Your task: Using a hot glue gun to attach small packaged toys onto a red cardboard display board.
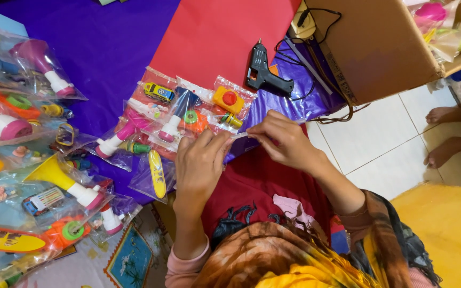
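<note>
My left hand and my right hand meet over a clear plastic toy bag, each pinching its near edge between thumb and fingers. The bag holds an orange toy with a red button and small coloured pieces. It lies in a row of similar bags on red and purple wrapping paper. One neighbouring bag holds a dark blue and white horn-shaped toy, another a small yellow toy car. A yellow toy skateboard in a bag lies just left of my left hand.
Several bagged toys pile up at the left. A black glue gun with its cord lies beyond my hands, beside a cardboard box. Another person's bare feet rest on white floor tiles at right. A yellow mat lies near right.
</note>
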